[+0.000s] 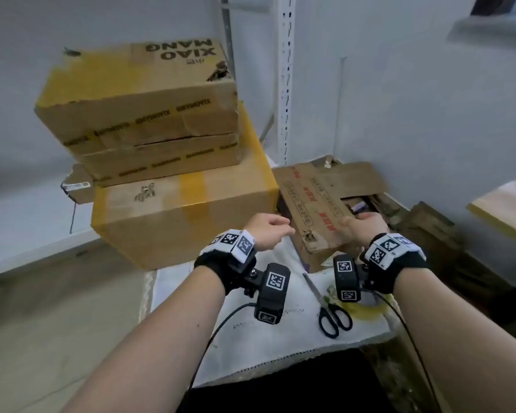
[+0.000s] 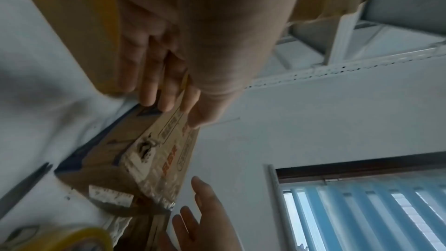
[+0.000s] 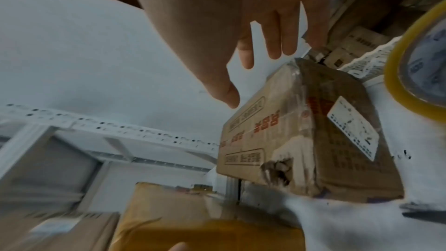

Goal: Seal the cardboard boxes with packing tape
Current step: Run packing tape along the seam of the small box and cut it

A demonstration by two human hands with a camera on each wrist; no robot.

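Now both hands reach for the worn box (image 1: pixel 319 210): right hand (image 1: pixel 365 226) spread flat on its flap, left hand (image 1: pixel 265 231) loosely curled, empty. Next, probably closing flaps, then fetching the tape (image 1: pixel 367 311).

Your worn small box (image 1: pixel 319 204) with red print sits on the white cloth, its top flaps closed but untaped. Beside it stands a big box (image 1: pixel 179 216) banded in yellow tape, two flatter boxes (image 1: pixel 143 111) stacked on top. The tape roll (image 1: pixel 367 311) lies flat near you.
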